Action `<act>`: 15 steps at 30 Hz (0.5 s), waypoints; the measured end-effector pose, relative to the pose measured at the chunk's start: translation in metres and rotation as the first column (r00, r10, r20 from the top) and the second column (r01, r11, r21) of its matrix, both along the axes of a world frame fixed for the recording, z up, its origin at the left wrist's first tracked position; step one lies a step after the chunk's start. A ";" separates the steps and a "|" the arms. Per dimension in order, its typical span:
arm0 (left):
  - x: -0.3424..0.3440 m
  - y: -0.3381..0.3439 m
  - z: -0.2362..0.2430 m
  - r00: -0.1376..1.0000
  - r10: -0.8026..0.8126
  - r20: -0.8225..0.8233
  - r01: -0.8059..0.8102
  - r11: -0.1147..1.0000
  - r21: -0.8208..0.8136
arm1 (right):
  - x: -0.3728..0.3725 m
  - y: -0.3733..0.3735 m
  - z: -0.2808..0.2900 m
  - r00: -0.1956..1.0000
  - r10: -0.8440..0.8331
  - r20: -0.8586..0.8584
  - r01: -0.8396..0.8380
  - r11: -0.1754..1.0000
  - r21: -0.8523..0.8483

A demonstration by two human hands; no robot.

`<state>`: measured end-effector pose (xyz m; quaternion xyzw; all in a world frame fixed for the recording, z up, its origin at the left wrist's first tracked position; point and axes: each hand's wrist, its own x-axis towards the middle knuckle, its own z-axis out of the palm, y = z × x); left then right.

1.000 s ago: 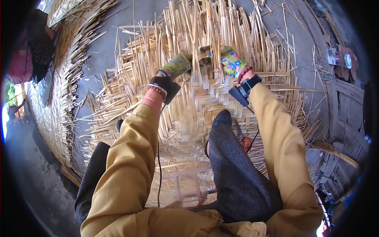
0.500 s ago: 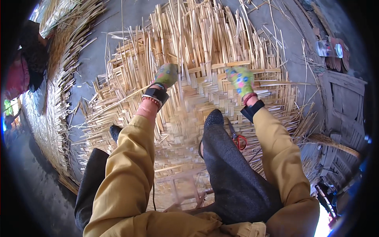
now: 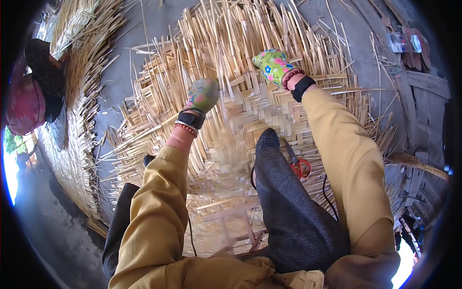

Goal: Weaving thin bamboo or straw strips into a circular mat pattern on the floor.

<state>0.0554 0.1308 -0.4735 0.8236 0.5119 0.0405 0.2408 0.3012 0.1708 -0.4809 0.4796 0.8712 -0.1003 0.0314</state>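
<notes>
A partly woven mat of pale split reeds (image 3: 159,82) spreads beneath me, with loose strips sticking out along its far part. My left hand (image 3: 202,95), in a green floral glove, rests over the strips left of centre; it is blurred and its fingers are hidden. My right hand (image 3: 272,66), in a similar glove, is farther up and to the right on the reeds, fingers bent down out of sight. Scissors with red handles (image 3: 301,167) lie on the mat just right of my dark-covered foot (image 3: 267,142).
Bundled reeds (image 3: 84,43) line the left side, beside a person (image 3: 41,58) in dark clothing near pink fabric (image 3: 26,103). At right are wooden boards (image 3: 423,96), a straw broom (image 3: 418,166) and a clear plastic container (image 3: 399,42). Grey ground (image 3: 120,72) surrounds the mat.
My hands have moved apart from the middle strips. My left hand dropped slightly down-left; my right hand swung down to the right, then rose up and leftward to the upper strips.
</notes>
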 end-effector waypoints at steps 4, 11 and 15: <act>-0.003 0.009 -0.015 0.989 0.097 -0.113 -0.110 0.987 -0.117 | 0.010 -0.002 -0.007 0.986 0.139 -0.095 -0.134 0.989 0.057; -0.019 0.014 -0.054 0.961 -0.216 -0.175 0.184 0.966 -0.183 | 0.040 -0.001 -0.009 0.750 -0.660 -0.028 0.204 0.272 -0.941; -0.017 0.002 -0.058 0.978 -0.145 -0.148 0.127 0.984 -0.127 | 0.034 -0.014 -0.011 0.997 -0.049 -0.058 0.030 0.957 -0.288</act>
